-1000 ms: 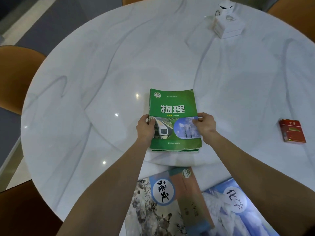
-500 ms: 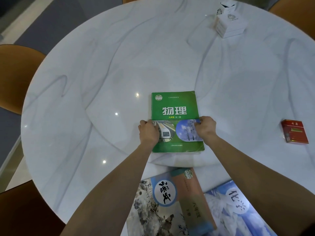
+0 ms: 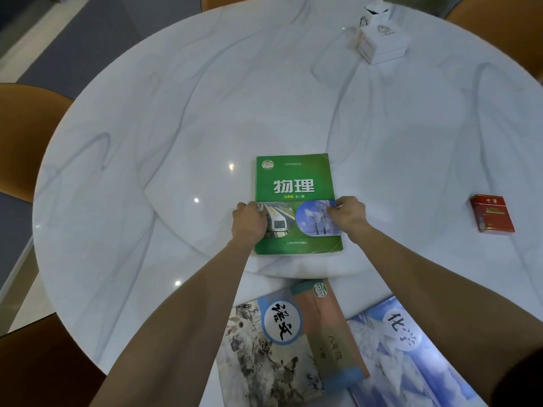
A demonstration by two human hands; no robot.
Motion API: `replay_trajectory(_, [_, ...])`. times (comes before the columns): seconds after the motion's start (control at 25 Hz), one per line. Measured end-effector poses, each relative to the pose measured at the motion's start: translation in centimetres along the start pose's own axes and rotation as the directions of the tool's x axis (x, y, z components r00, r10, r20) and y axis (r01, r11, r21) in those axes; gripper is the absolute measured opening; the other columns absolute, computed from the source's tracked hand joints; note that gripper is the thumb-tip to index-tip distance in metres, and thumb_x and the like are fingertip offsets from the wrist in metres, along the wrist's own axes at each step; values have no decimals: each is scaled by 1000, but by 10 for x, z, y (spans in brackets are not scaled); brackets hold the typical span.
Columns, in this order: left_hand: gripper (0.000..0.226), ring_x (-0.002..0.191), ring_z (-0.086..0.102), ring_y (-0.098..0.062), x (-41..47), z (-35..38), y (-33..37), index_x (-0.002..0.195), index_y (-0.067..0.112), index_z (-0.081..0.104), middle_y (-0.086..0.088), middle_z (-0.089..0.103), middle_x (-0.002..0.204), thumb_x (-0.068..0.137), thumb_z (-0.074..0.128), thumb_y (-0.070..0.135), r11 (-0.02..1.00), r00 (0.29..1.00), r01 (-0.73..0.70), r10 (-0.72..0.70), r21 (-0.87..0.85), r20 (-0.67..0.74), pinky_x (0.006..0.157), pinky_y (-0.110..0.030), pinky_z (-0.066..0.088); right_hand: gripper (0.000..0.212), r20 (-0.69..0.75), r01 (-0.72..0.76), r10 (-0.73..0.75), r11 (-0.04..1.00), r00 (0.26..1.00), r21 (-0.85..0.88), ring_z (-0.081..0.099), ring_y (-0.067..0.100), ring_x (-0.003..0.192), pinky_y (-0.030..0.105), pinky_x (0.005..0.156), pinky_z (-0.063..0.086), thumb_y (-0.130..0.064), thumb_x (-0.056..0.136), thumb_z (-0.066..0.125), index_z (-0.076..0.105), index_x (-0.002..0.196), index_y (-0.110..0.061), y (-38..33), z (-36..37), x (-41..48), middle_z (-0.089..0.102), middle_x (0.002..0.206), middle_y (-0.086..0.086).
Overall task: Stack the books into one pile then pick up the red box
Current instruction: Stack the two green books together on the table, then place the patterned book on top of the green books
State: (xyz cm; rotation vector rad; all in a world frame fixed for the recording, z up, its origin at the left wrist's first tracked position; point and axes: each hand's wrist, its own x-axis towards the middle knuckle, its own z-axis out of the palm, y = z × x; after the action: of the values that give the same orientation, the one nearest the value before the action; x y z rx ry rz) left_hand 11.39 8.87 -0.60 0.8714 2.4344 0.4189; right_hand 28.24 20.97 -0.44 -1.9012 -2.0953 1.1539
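A green book lies flat on the raised centre disc of the round white table. My left hand grips its left edge and my right hand grips its right edge, fingers curled over the cover. Nearer to me lie two more books: one with an ink-painting cover and a blue one to its right, partly under my right forearm. The red box lies flat at the table's right side, away from both hands.
A white box with a smaller white object behind it stands at the far right of the table. Orange chairs ring the table at the left, far side and near left.
The green book was lowered flat onto the centre disc and squared up. Both hands stayed on its side edges.
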Motion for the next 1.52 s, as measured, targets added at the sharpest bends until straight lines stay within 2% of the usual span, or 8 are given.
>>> replay_trajectory(0.2, [32,109,50,-37,-24,-10,-11,122,3,55,-22,52,118,95,44,17,963,979,-201,204,178,2,90,-45,47,30,-28,40,-44,992,999,-117,57,38,109,38,88,48,-15,91,47,59,114,0,9,-3,-29,60,120,22])
replay_trajectory(0.44, [33,109,51,-33,-73,-8,-24,122,7,57,-17,55,119,96,42,21,868,906,-421,415,263,84,90,-43,47,27,-30,171,-189,934,981,-314,58,38,100,36,78,48,-17,91,44,62,103,-1,22,2,-86,60,111,21])
replay_trajectory(0.68, [36,118,48,-29,-112,-3,-44,128,12,52,-12,53,128,97,41,24,792,849,-527,499,309,171,94,-40,43,23,-30,257,-269,943,963,-210,59,33,96,33,72,45,-18,91,49,66,100,-6,50,13,-161,62,108,16])
replay_trajectory(1.08, [38,117,47,-32,-153,24,-99,130,9,50,-14,52,128,96,44,24,768,829,-554,479,320,287,94,-43,43,18,24,103,-102,994,994,-31,63,26,73,27,61,42,-18,87,54,68,85,-6,116,59,-274,72,82,13])
replay_trajectory(1.2, [45,122,43,-33,-155,34,-109,136,8,44,-15,48,134,95,46,26,789,841,-531,449,308,301,96,-44,42,28,104,-34,29,998,994,45,63,34,70,37,61,48,-20,89,55,64,84,6,135,77,-295,68,77,23])
replay_trajectory(1.28, [50,126,40,-32,-156,42,-116,139,9,39,-14,44,139,94,48,28,811,856,-503,420,297,302,98,-45,41,33,191,-239,192,935,962,263,59,30,58,39,61,51,-20,90,56,59,79,11,142,86,-302,60,71,23])
replay_trajectory(1.36, [54,129,37,-31,-154,46,-120,140,10,36,-12,43,142,92,51,30,833,872,-475,400,285,283,99,-45,39,27,266,-421,330,774,906,474,53,23,51,34,59,50,-18,90,59,55,73,2,142,91,-302,53,70,18])
replay_trajectory(1.52, [59,127,38,-32,-147,49,-114,138,12,41,-13,45,138,87,58,37,890,912,-386,326,245,250,98,-47,38,22,301,-507,428,531,852,679,46,24,60,37,61,51,-12,89,60,60,77,6,136,101,-295,48,72,17])
